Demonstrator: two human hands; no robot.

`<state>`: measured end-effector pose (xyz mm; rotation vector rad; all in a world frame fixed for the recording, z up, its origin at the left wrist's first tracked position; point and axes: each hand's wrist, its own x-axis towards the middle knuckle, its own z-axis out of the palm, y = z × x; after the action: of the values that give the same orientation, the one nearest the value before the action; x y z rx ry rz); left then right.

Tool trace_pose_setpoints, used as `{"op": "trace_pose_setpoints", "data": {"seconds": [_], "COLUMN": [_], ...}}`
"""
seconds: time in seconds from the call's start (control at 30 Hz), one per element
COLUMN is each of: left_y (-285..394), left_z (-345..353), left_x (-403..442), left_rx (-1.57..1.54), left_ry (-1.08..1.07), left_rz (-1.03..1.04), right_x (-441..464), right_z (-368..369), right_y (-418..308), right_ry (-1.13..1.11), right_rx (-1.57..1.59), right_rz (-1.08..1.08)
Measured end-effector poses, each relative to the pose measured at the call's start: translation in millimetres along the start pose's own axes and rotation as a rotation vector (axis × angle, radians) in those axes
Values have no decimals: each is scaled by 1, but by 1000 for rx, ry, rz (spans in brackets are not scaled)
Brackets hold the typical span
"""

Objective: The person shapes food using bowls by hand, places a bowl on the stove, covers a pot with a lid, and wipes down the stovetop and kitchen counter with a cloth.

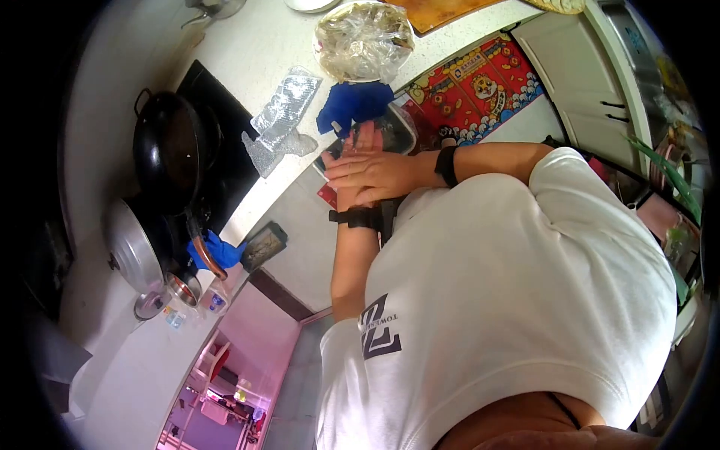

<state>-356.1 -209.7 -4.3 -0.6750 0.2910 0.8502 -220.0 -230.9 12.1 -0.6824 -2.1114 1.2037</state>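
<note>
My left hand (363,141) stretches forward with its fingers extended, partly covered by my other hand. Across the back of it lies my right hand (373,173), fingers laid out and a little apart, touching it and holding no object. Each wrist wears a black band. Under and beside the fingers is a dark-rimmed container (403,129) at the counter edge; its contents are mostly hidden. A crumpled blue cloth (355,105) lies just beyond the fingertips. Left of it are a clear bubble-wrap-like sheet (289,100) and a translucent crumpled piece (279,152).
A plastic-covered bowl (363,41) stands beyond the cloth, near an orange-brown board (439,10). A black wok (166,142) sits on the stove at left, with a metal lid (135,246) and a blue cloth (217,250) nearby. Cabinets (574,71) are at right.
</note>
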Motion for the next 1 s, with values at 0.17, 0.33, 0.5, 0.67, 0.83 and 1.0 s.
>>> {"op": "trace_pose_setpoints", "data": {"seconds": [0.17,0.33,0.5,0.67,0.83,1.0], "left_y": [8,-9,-22,-4,2,17], "left_z": [-22,-15,20,7,10,18], "left_x": [1,-16,-21,4,14,19], "left_rx": [418,469,540,410,498,537], "left_ry": [-52,-113,266,517,499,481], "left_rz": [78,69,231,167,142,156], "right_x": [3,-11,-19,-9,6,3], "right_z": [-1,-15,-40,-59,-47,-35], "right_y": [11,69,54,51,91,44], "right_ry": [119,118,329,432,343,342], "right_rx": [54,-97,-389,-706,-690,-208], "right_rz": [137,323,378,278,463,114]}}
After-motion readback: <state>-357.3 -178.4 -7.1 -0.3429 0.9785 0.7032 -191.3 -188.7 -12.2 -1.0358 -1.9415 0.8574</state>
